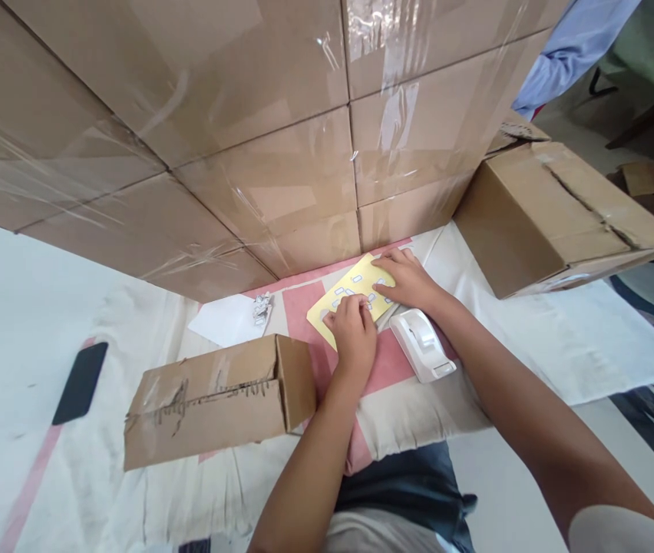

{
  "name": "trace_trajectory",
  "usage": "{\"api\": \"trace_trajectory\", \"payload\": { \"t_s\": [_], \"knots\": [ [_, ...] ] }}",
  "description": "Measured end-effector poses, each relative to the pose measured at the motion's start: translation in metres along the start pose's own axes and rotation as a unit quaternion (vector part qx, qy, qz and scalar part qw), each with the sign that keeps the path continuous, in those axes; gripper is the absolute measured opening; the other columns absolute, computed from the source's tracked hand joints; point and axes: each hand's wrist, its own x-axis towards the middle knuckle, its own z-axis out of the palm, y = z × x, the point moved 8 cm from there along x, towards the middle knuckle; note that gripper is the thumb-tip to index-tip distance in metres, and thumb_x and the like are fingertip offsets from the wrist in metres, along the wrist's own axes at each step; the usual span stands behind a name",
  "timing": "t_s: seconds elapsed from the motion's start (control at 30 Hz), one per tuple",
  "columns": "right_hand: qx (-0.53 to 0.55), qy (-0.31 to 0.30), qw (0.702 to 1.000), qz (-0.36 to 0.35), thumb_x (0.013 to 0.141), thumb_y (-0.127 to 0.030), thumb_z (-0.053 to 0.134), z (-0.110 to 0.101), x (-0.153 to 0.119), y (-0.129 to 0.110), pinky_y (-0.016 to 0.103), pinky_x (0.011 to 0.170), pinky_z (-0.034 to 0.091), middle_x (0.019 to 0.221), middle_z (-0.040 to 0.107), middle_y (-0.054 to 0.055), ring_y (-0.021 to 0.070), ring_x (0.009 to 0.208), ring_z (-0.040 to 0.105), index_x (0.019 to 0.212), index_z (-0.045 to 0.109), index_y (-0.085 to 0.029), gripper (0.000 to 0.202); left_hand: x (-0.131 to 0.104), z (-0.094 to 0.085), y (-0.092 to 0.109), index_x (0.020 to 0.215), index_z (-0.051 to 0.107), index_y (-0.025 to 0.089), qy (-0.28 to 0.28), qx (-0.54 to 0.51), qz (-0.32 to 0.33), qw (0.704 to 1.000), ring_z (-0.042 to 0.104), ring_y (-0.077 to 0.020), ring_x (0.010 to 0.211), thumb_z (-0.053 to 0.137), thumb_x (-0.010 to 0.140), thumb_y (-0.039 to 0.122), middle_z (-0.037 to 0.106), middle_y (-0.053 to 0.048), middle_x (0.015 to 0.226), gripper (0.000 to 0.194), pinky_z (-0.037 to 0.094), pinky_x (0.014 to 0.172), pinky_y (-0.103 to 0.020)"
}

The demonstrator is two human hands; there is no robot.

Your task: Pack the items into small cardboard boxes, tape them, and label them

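A yellow sheet (355,278) dotted with small white label-like pieces lies on the pink and cream cloth. My left hand (353,332) is over its lower part, thumb and fingertips pinched together; whatever is between them is too small to make out. My right hand (411,280) rests on the sheet's right edge with thumb and fingers apart. Just below that hand, beside my forearm, stands a white tape dispenser (424,347). Left of the sheet, a white paper (226,321) carries a small heap of crumpled silvery-white scraps (262,309).
A tall wall of taped cardboard boxes (258,177) rises right behind the sheet. One closed carton (212,399) lies at my left, another cardboard box (557,207) at the right. A dark phone (80,382) lies far left. Someone's blue sleeve (569,57) shows at top right.
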Motion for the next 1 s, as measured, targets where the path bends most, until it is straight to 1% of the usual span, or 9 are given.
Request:
{"api": "trace_trajectory", "payload": {
  "t_s": [0.17, 0.33, 0.77, 0.9, 1.0],
  "knots": [
    [-0.002, -0.002, 1.0, 0.003, 0.086, -0.041, 0.067, 0.001, 0.0, 0.0, 0.055, 0.106, 0.043, 0.133, 0.056, 0.015, 0.0374, 0.119, 0.048, 0.135, 0.064, -0.02, 0.054, 0.0, 0.0, 0.004, 0.096, 0.059, 0.023, 0.004, -0.014, 0.019, 1.0, 0.066, -0.0194, 0.098, 0.044, 0.098, 0.009, 0.071, -0.002, 0.103, 0.021, 0.031, 0.092, -0.039],
    [-0.002, 0.001, 1.0, 0.0, 0.085, -0.042, 0.069, 0.0, 0.001, 0.0, 0.056, 0.105, 0.044, 0.133, 0.056, 0.015, 0.0378, 0.119, 0.048, 0.134, 0.065, -0.022, 0.054, 0.0, -0.001, 0.007, 0.095, 0.058, 0.023, 0.012, -0.022, 0.029, 0.999, 0.064, -0.0198, 0.099, 0.044, 0.097, 0.008, 0.07, -0.003, 0.104, 0.021, 0.03, 0.095, -0.04],
    [-0.007, 0.0, 1.0, 0.002, 0.085, -0.041, 0.067, -0.002, 0.001, -0.002, 0.056, 0.106, 0.045, 0.132, 0.057, 0.015, 0.0378, 0.119, 0.048, 0.134, 0.065, -0.021, 0.053, -0.001, -0.006, 0.01, 0.096, 0.059, 0.023, 0.029, -0.054, 0.046, 0.997, 0.064, -0.0206, 0.101, 0.045, 0.097, 0.011, 0.071, -0.003, 0.104, 0.018, 0.034, 0.098, -0.041],
    [-0.005, -0.001, 1.0, 0.001, 0.086, -0.042, 0.067, 0.0, 0.001, -0.002, 0.056, 0.105, 0.045, 0.131, 0.057, 0.015, 0.0381, 0.12, 0.049, 0.134, 0.065, -0.022, 0.053, -0.001, -0.01, 0.009, 0.095, 0.058, 0.023, 0.047, -0.08, 0.041, 0.995, 0.064, -0.021, 0.101, 0.046, 0.096, 0.012, 0.069, -0.004, 0.101, 0.017, 0.037, 0.099, -0.041],
    [0.007, 0.003, 1.0, 0.002, 0.085, -0.041, 0.068, 0.0, 0.001, 0.0, 0.058, 0.106, 0.045, 0.131, 0.057, 0.015, 0.0389, 0.121, 0.05, 0.134, 0.064, -0.023, 0.052, -0.001, -0.012, 0.003, 0.096, 0.057, 0.024, 0.062, -0.111, 0.025, 0.992, 0.064, -0.0207, 0.102, 0.046, 0.099, 0.018, 0.067, -0.005, 0.101, 0.012, 0.044, 0.098, -0.039]
  ]
}}
